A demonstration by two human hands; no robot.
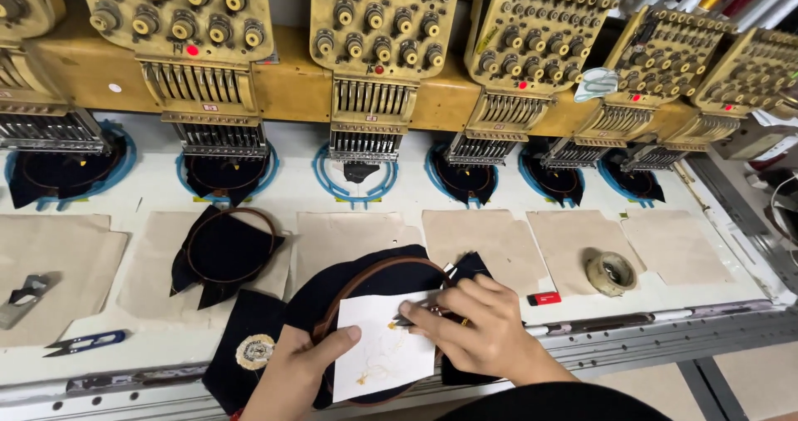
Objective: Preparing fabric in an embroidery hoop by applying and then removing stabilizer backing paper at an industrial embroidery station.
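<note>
The long white table runs under a row of embroidery heads, and at its near edge lies a wooden hoop of dark fabric with white backing paper carrying an unfinished-looking gold outline. On the paper, the left hand presses flat with fingers apart while the right hand pinches a small tool. Beyond the hoop are beige sheets; left of it a finished badge piece; little room remains before the table's metal rail.

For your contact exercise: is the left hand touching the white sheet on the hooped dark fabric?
Touching. The head view shows the left hand with its thumb lying flat on the white sheet's left edge, with no gap between them.
</note>
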